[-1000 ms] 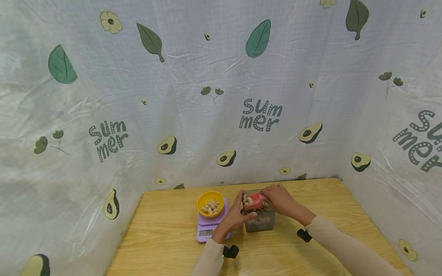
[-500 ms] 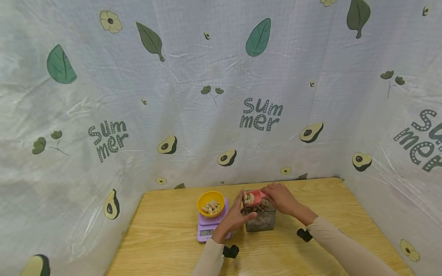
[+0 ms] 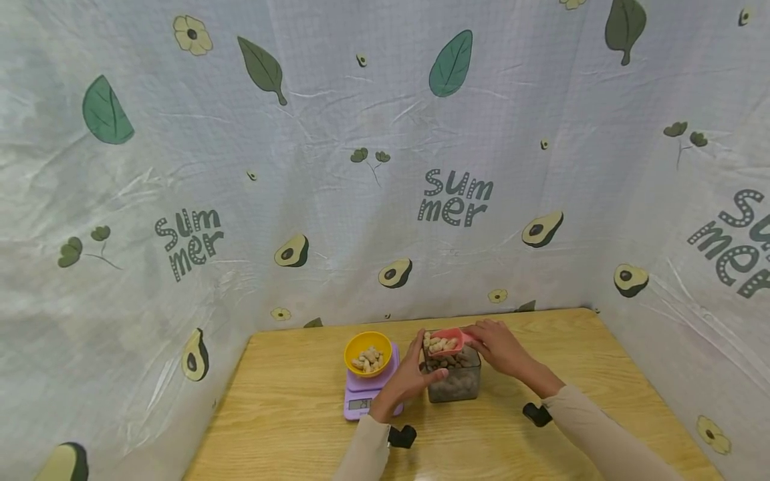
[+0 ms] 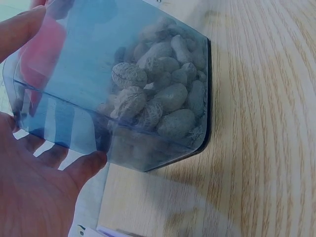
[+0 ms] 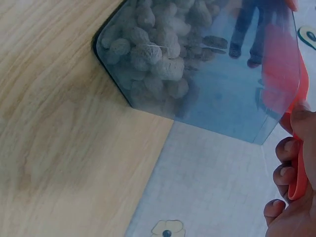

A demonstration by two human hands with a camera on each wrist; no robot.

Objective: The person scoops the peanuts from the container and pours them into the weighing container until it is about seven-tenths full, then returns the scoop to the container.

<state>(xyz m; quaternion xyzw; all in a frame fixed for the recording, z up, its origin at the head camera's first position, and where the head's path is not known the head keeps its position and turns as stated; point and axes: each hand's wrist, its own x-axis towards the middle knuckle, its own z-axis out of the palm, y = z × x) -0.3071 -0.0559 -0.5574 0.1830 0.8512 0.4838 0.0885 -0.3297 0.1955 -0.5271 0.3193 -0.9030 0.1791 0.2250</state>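
Note:
A red scoop heaped with unshelled peanuts is at the top of a clear container. My right hand grips its handle; the right wrist view shows the fingers curled round that handle. With fingers along the left wall and thumb toward the front, my left hand holds the container. More peanuts fill the lower part of the container. Left of it, a yellow bowl with several peanuts sits on a purple kitchen scale.
Everything stands near the back of a wooden table. A patterned sheet hangs behind and along both sides. The scale's display is partly hidden by my left wrist.
The scoop has risen from among the peanuts to the container's rim and levelled, now carrying a heap. My right hand has shifted slightly right. The left hand stays put.

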